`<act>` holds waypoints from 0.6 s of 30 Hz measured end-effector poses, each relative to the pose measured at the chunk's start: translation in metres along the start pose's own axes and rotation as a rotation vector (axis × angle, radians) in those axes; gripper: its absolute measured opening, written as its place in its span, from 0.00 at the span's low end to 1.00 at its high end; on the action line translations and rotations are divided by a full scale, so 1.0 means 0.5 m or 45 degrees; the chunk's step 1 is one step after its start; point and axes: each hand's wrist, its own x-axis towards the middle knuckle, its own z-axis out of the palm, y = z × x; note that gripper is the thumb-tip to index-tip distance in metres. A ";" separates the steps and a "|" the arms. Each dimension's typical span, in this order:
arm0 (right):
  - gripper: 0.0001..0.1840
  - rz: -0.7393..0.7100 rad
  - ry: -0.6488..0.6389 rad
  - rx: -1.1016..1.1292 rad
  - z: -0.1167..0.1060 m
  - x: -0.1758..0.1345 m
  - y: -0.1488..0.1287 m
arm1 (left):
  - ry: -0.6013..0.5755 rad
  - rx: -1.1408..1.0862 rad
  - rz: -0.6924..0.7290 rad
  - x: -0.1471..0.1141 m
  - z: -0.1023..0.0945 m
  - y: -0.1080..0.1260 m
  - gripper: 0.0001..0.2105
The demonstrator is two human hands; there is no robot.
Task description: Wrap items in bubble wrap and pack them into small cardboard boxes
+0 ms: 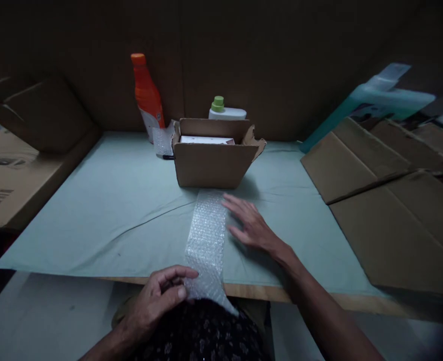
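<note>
1. I have the left hand (156,301) at the near edge of the bench (251,291), with thumb and index finger at the left margin of the bubble wrap (207,228); I can't tell whether they pinch it.
2. The right hand (249,223) is released, its fingers loosely spread, slightly blurred, the fingertips right by the strip's far right edge. I can't make out whether they touch it.
3. The bubble wrap runs lengthwise between my two hands, laid on the pale cloth (93,200); its near end drops over the bench edge toward the lap and finishes in a pointed corner.
4. Just past the strip's far end I see a small cardboard box (210,165) standing with its top open, a white item (206,140) inside.
5. Behind that box shows a white bottle (229,113) with a green cap (217,104).
6. To the left of it stands an orange bottle (146,93), with a bubble-wrapped item (164,141) between the two.
7. On my right, larger cardboard boxes (402,230) sit in front of a container of teal liquid (364,103).
8. On my far left there is a printed carton (14,175).
</note>
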 end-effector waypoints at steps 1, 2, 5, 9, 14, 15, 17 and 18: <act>0.42 -0.040 -0.153 0.123 -0.012 -0.044 -0.015 | 0.000 -0.129 0.001 0.004 0.002 0.004 0.25; 0.48 -0.057 -0.280 0.246 -0.018 -0.084 -0.034 | -0.003 -0.241 -0.008 0.009 0.005 0.007 0.25; 0.56 0.078 -0.348 0.461 0.006 -0.160 -0.103 | -0.014 -0.474 -0.032 0.036 0.016 0.016 0.24; 0.30 0.432 0.124 0.335 0.094 -0.139 -0.140 | 0.044 -0.490 0.071 0.073 0.022 0.010 0.33; 0.27 0.438 0.365 0.108 0.143 -0.081 -0.109 | 0.151 0.213 0.292 0.072 0.002 -0.020 0.34; 0.27 0.420 0.372 0.076 0.143 -0.079 -0.105 | 0.167 0.415 0.387 0.069 -0.003 -0.025 0.29; 0.27 0.401 0.369 0.034 0.139 -0.084 -0.099 | 0.215 0.798 0.631 0.066 -0.012 -0.035 0.22; 0.27 0.394 0.366 0.026 0.137 -0.087 -0.098 | 0.242 0.963 0.751 0.067 -0.014 -0.038 0.21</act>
